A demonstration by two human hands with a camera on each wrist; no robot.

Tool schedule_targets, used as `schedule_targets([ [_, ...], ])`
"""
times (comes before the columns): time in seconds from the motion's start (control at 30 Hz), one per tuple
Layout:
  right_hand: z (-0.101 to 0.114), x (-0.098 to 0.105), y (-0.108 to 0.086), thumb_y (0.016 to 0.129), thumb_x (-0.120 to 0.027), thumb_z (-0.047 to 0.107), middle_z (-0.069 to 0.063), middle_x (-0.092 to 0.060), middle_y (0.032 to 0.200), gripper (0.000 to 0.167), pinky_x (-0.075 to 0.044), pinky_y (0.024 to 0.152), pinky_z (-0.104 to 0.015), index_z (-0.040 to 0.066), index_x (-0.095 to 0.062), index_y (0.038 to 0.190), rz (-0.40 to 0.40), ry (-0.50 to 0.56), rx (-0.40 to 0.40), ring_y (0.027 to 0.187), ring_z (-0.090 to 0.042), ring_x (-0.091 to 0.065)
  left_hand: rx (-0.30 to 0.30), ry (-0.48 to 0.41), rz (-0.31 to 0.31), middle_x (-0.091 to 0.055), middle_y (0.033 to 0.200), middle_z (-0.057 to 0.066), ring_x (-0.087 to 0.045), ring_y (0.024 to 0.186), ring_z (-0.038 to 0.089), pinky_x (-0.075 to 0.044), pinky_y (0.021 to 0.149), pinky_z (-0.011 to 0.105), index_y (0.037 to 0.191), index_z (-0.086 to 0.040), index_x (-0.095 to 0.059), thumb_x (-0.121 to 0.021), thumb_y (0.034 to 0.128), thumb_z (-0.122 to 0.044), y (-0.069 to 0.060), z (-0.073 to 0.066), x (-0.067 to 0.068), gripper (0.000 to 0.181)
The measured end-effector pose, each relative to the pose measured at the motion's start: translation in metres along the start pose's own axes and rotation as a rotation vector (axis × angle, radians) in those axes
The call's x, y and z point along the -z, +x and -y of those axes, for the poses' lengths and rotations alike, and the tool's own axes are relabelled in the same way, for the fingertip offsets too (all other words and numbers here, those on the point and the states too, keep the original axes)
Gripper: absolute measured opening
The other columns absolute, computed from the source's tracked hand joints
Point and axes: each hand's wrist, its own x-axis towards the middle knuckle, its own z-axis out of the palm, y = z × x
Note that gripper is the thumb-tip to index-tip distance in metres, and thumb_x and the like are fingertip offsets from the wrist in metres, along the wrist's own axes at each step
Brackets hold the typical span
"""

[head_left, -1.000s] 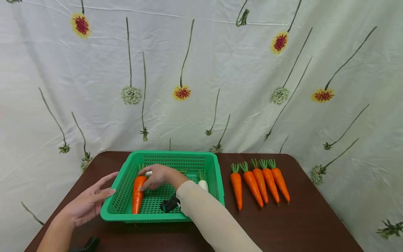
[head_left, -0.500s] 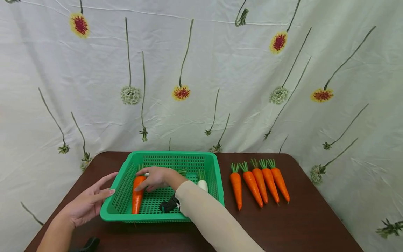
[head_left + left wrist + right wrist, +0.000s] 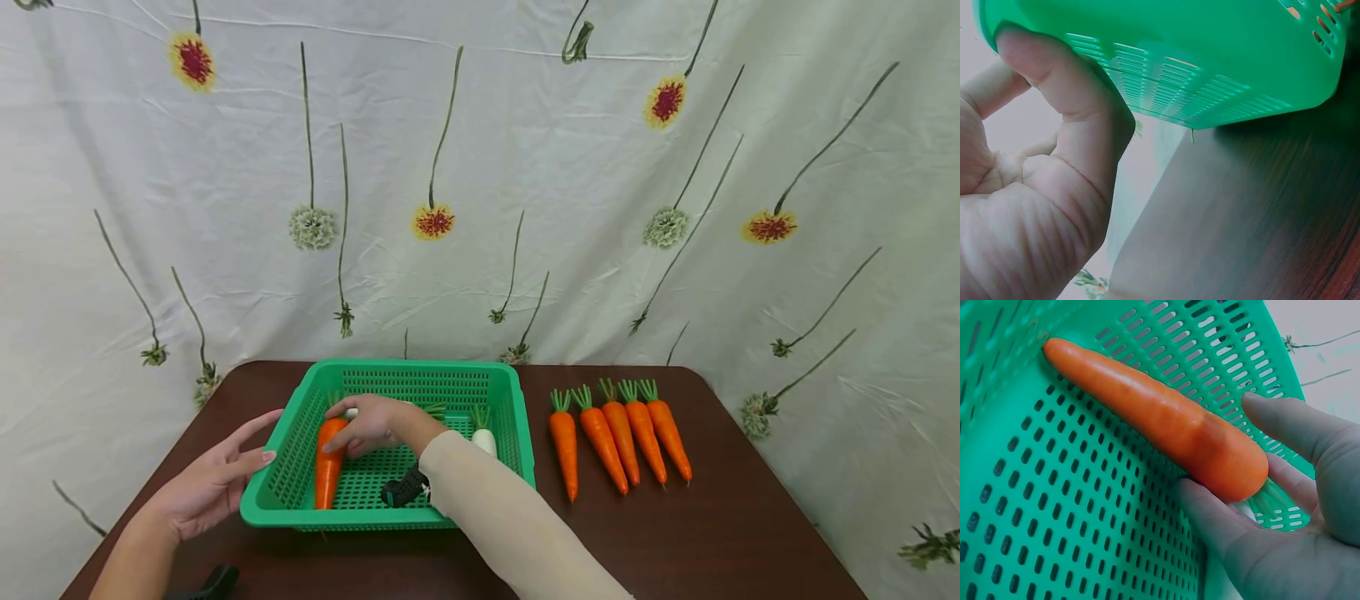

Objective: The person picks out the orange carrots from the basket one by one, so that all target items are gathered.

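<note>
In the head view, a green plastic basket (image 3: 360, 518) stands on the dark table. An orange carrot (image 3: 327, 475) lies inside along its left side, leaf end away from me. My right hand (image 3: 375, 421) reaches over the thick end of this carrot. In the right wrist view, the thumb is lifted off the carrot (image 3: 1160, 415), while other fingers lie close beside and under its thick end; contact is unclear. My left hand (image 3: 213, 479) is at the basket's left rim, fingers extended. Its thumb touches the basket (image 3: 1210, 50) in the left wrist view.
A white radish (image 3: 483, 442) lies at the basket's right side; another white vegetable with green stems (image 3: 435, 409) is mostly hidden behind my right hand. Several carrots (image 3: 618, 437) lie in a row right of the basket. A flowered cloth (image 3: 480, 167) hangs behind the table.
My right hand has shifted slightly left, its thumb and fingers further over the carrot's thick end. The carrot, basket and left hand stay in place.
</note>
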Motion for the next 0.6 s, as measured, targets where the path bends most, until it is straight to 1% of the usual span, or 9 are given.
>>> schedule_targets([
  [0.13, -0.0003, -0.0003, 0.0008, 0.088, -0.076, -0.004, -0.013, -0.064, 0.117, 0.049, -0.056, 0.102, -0.053, 0.011, -0.063, 0.133, -0.009, 0.006, 0.01, 0.099, -0.03, -0.071, 0.002, 0.014, -0.012, -0.067, 0.136, 0.006, -0.068, 0.122, 0.032, -0.053, 0.098, 0.059, 0.159, -0.037, -0.001, -0.027, 0.1128, -0.008, 0.0001, -0.0003, -0.0001, 0.061],
  [0.37, -0.0005, -0.001, 0.0019, 0.09, -0.075, -0.003, -0.012, -0.063, 0.118, 0.051, -0.054, 0.105, -0.055, 0.013, -0.062, 0.137, 0.02, 0.031, -0.008, 0.102, -0.032, -0.07, 0.004, 0.02, -0.01, -0.066, 0.137, 0.006, -0.068, 0.122, 0.034, -0.053, 0.098, 0.06, 0.16, -0.036, 0.001, -0.027, 0.1129, -0.008, -0.0002, 0.0004, 0.0006, 0.062],
  [0.6, 0.0003, -0.0004, 0.002, 0.088, -0.076, -0.005, -0.01, -0.064, 0.11, 0.042, -0.056, 0.101, -0.055, 0.012, -0.067, 0.126, -0.009, 0.039, 0.033, 0.094, -0.029, -0.07, -0.003, 0.012, -0.01, -0.066, 0.137, 0.006, -0.068, 0.122, 0.033, -0.054, 0.098, 0.058, 0.161, -0.035, 0.004, -0.028, 0.1127, -0.008, -0.0002, -0.0004, -0.0009, 0.064],
])
